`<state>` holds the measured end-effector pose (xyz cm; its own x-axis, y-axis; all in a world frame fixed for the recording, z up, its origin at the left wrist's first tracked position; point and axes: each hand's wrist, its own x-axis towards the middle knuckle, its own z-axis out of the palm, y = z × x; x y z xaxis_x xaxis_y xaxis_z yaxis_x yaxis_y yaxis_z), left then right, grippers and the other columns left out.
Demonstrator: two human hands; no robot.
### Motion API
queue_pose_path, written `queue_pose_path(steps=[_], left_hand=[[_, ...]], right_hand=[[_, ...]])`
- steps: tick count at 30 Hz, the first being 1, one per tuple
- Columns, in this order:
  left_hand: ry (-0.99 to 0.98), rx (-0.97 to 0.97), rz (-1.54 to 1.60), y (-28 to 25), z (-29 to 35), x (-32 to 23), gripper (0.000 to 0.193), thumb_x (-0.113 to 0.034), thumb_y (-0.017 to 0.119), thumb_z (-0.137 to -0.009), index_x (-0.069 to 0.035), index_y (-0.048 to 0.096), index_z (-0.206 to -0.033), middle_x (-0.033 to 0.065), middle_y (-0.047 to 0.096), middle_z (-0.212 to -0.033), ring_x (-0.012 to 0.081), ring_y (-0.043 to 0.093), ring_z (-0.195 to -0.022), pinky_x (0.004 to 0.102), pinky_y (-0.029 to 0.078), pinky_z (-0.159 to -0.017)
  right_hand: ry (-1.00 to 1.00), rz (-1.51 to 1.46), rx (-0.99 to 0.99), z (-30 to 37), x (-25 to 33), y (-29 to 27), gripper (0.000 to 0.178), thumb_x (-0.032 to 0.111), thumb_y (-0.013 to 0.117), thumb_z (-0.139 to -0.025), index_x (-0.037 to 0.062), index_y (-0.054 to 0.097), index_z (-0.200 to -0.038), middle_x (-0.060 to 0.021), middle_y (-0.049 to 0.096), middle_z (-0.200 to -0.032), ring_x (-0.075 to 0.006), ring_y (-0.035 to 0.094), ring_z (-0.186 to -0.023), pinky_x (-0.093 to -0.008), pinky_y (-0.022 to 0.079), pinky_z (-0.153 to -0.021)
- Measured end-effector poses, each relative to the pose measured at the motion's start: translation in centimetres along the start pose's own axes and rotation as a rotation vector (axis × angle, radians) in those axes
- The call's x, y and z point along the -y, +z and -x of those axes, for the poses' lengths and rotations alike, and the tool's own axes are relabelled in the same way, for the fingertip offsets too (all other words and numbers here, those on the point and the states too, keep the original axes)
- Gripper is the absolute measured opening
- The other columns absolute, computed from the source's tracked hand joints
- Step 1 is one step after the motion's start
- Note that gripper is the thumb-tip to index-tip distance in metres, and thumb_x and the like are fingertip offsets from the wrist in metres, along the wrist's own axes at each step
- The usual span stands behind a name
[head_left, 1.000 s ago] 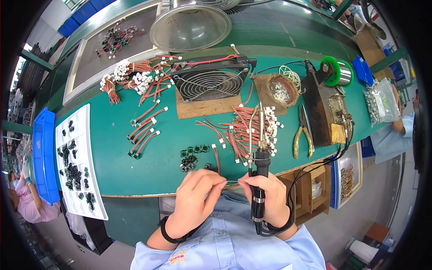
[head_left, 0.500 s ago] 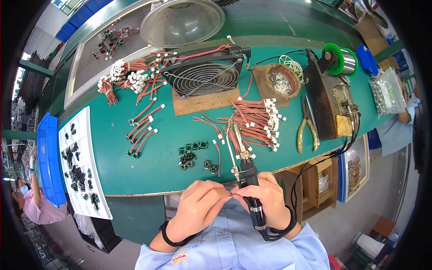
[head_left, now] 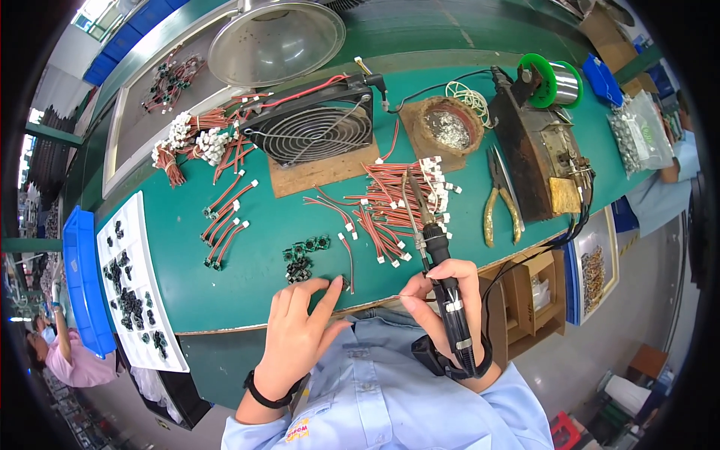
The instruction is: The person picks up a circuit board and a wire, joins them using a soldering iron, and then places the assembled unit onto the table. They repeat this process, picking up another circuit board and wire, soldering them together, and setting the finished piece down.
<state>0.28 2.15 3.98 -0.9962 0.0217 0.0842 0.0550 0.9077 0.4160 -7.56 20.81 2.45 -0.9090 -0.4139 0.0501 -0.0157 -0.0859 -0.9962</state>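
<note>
Apparently at pickup, the left hand (head_left: 296,322), fingers apart, needs to pinch a component (head_left: 346,285) by the worktop's (head_left: 225,292) near edge; the right hand (head_left: 450,300) grips a soldering iron (head_left: 436,244).

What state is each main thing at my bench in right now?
Left grip: open, near black parts
Right grip: closed
Soldering iron: held in right grip, heat unclear
Thin wire: pinched in right grip
Pliers: lying flat, handles apart
Fan: upright, spinning unclear
White tray: partly filled
Green spool: wound with wire

The shirt (head_left: 352,412) is pale blue and buttoned, the left wristband (head_left: 260,399) black.
</note>
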Motion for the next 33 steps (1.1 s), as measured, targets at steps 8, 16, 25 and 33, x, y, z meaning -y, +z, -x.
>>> queue_pose_path(steps=[8, 16, 25, 33], left_hand=[[0.092, -0.170, -0.024, 2.6, 2.3, 1.2, 0.044, -0.003, 0.068, -0.063, -0.003, 0.061, -0.107, 0.0075, 0.056, -0.093, 0.0242, 0.053, -0.084, 0.0334, 0.042, -0.069], [0.253, -0.255, 0.147, 3.5, 1.9, 1.8, 0.028, -0.002, 0.064, -0.073, 0.002, 0.058, -0.101, 0.0128, 0.056, -0.098, 0.0282, 0.056, -0.096, 0.0377, 0.048, -0.075], [-0.368, 0.180, 1.614, -1.1, 0.5, -1.1, 0.017, -0.005, 0.049, -0.089, 0.005, 0.049, -0.103, 0.0163, 0.054, -0.101, 0.0249, 0.057, -0.095, 0.0390, 0.050, -0.084], [-0.400, 0.127, 1.700, -1.0, 0.4, -0.8, 0.018, -0.010, 0.054, -0.086, 0.004, 0.052, -0.096, 0.0155, 0.054, -0.097, 0.0220, 0.054, -0.095, 0.0364, 0.049, -0.078]], right_hand=[[-0.013, -0.066, 0.048, -0.2, 0.0, 0.7, 0.042, -0.007, 0.063, -0.078, 0.0081, 0.036, -0.106, -0.0100, 0.058, -0.081, -0.0116, 0.055, -0.071, -0.0254, 0.045, -0.068], [-0.062, 0.012, 0.130, 0.5, 0.0, 1.4, 0.040, -0.007, 0.061, -0.079, 0.0075, 0.035, -0.106, -0.0108, 0.058, -0.081, -0.0126, 0.059, -0.072, -0.0257, 0.048, -0.065], [-0.098, 0.137, 0.227, 0.4, 1.6, 1.8, 0.042, -0.007, 0.060, -0.080, 0.0084, 0.033, -0.108, -0.0113, 0.058, -0.081, -0.0121, 0.059, -0.072, -0.0237, 0.048, -0.064], [-0.079, -0.046, 0.219, 0.1, 2.4, 2.0, 0.045, -0.006, 0.061, -0.079, 0.0087, 0.032, -0.109, -0.0114, 0.058, -0.083, -0.0102, 0.058, -0.070, -0.0204, 0.045, -0.057]])
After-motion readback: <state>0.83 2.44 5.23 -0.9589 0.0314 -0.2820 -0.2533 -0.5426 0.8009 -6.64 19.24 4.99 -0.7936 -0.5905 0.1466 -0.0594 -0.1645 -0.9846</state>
